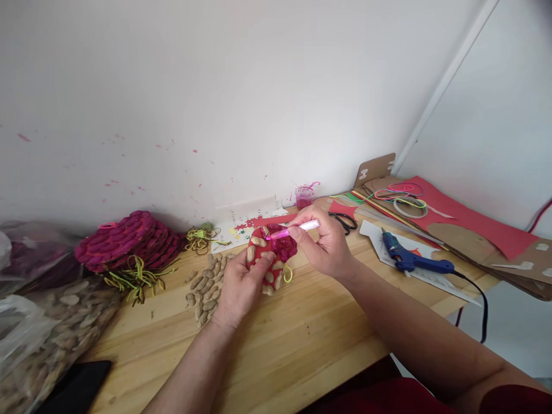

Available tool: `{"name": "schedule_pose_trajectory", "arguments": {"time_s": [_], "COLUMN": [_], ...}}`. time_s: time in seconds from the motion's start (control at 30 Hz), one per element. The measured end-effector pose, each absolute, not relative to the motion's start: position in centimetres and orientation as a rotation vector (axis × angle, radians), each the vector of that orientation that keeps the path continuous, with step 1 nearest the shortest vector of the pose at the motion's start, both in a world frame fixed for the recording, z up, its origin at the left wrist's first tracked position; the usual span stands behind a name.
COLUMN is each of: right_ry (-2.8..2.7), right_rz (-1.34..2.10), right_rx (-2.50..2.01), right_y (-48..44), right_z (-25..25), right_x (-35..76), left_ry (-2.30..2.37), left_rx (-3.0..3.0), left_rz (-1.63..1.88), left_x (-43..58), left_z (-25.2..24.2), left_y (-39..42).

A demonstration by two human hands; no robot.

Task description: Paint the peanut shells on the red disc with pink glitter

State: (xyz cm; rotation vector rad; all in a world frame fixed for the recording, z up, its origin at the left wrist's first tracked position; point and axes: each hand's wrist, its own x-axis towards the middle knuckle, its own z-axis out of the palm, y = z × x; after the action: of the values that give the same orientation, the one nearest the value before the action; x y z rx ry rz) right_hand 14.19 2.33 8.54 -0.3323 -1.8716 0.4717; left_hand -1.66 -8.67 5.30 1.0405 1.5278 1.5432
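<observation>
My left hand (248, 283) grips a red card piece (266, 254) by its lower left edge, thumb on top. Unpainted peanuts in their shells sit around the card, and those at its upper right are coated wet magenta (284, 244). A yellow loop of cord (288, 273) sticks out at the card's right side. Between the thumb and fingers of my right hand (321, 241) is a paintbrush (304, 226) with a white handle, its pink-stained end touching the card's upper part. Loose peanuts (207, 287) lie on the table left of my left hand.
Stacked magenta peanut pieces (133, 238) and a bag of peanuts (64, 339) stand at left. A cup of pink paint (304, 197) is by the wall. Black-handled scissors (344, 222), a blue glue gun (414, 261) and red sheets (470, 215) lie at right.
</observation>
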Motion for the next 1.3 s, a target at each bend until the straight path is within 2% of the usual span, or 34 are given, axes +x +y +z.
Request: {"name": "schedule_pose_trajectory", "arguments": {"time_s": [0.37, 0.7, 0.9, 1.17, 1.3], "right_ry": [-1.861, -1.808, -1.826, -1.819, -1.870], "right_rz": [0.462, 0.539, 0.713, 0.713, 0.574], "right_rx": [-0.347, -0.395, -0.373, -0.403, -0.367], "right_y": [2.4, 3.0, 3.2, 3.2, 2.9], "right_z": [8.7, 8.3, 8.1, 8.1, 8.5], "right_x": [14.3, 14.3, 14.3, 14.3, 14.3], "left_ry": [1.476, 1.167, 1.119, 1.113, 1.079], "left_rx": [1.011, 0.745, 0.680, 0.632, 0.569], "left_rz": [1.558, 1.577, 1.584, 1.596, 1.609], "left_x": [-1.8, -1.9, -1.8, -1.9, -1.8], "left_z": [5.0, 4.8, 5.1, 5.4, 5.7], "left_y": [-8.5, -8.3, -8.2, -8.2, -8.2]}}
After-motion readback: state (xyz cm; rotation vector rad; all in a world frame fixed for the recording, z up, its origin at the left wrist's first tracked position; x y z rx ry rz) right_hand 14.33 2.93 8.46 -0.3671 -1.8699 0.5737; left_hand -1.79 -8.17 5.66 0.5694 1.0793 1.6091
